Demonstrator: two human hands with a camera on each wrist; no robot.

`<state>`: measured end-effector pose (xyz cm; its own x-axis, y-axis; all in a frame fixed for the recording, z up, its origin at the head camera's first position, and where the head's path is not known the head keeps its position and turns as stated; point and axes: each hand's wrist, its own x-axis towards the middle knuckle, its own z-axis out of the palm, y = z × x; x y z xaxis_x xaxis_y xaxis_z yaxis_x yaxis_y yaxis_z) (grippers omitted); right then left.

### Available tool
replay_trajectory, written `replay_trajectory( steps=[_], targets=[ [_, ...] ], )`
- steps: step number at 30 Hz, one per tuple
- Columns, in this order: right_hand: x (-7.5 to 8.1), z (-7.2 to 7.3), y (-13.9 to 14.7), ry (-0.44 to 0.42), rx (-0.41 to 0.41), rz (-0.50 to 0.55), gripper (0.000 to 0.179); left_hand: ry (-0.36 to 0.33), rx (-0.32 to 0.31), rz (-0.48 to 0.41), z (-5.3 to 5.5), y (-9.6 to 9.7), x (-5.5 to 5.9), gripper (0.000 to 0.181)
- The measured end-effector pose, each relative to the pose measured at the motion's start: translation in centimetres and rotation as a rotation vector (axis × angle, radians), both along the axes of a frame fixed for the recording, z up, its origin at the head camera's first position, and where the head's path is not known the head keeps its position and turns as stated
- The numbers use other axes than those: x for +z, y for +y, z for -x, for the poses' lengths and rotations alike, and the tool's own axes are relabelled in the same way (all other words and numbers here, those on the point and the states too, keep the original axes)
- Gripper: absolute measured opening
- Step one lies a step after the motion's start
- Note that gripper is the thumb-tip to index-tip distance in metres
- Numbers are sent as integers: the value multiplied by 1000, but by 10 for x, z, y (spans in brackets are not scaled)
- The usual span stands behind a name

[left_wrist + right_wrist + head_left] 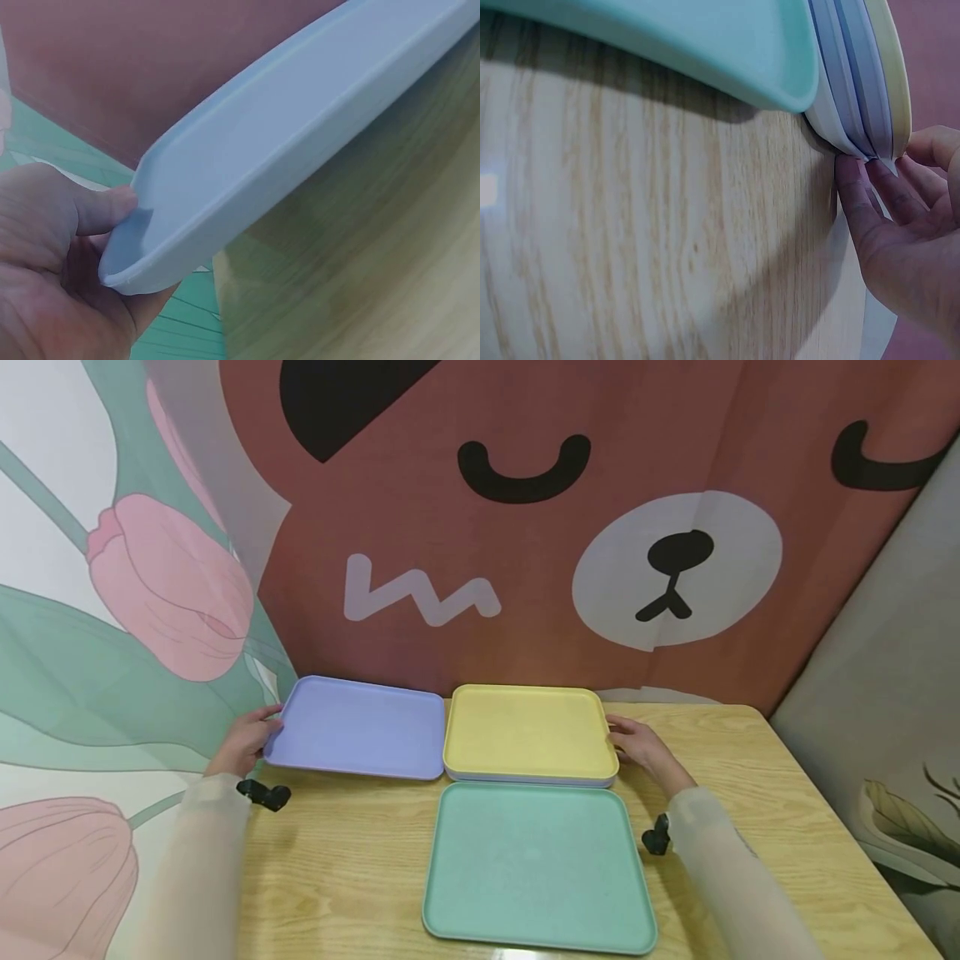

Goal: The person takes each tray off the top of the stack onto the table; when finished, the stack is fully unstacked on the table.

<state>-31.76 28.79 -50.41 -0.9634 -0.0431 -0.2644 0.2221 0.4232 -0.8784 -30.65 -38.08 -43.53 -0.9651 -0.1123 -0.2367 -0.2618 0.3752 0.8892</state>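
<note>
My left hand (243, 742) grips the left end of a purple tray (360, 727), thumb on the inside of its rim and fingers beneath. In the left wrist view the tray (247, 157) slants, its left end raised off the wooden table. Its right end meets a stack topped by a yellow tray (528, 731). My right hand (641, 747) touches the right side of that stack with its fingertips. The right wrist view shows several layers there, with purple trays (847, 82) under the yellow one. A green tray (536, 868) lies flat in front of the stack.
The wooden table (337, 860) ends at a curtain (420, 652) with a bear print behind the trays. A tulip-printed cloth (172, 585) hangs at the left. To the right stands a grey printed surface (885, 652).
</note>
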Motion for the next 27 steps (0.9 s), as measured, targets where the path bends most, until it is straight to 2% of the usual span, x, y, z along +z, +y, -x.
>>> replay_trajectory(
  steps=[7,12,22,27],
  targets=[
    [0,0,2,6,-4,-11,56,28,21,125,6,9,-10,54],
    [0,-1,3,35,9,-7,58,44,19,176,12,17,-19,54],
    [-5,2,2,14,16,-20,58,-3,-27,177,12,26,-26,67],
    [-3,1,2,5,5,-11,58,27,-65,194,11,31,-28,66]
  ],
)
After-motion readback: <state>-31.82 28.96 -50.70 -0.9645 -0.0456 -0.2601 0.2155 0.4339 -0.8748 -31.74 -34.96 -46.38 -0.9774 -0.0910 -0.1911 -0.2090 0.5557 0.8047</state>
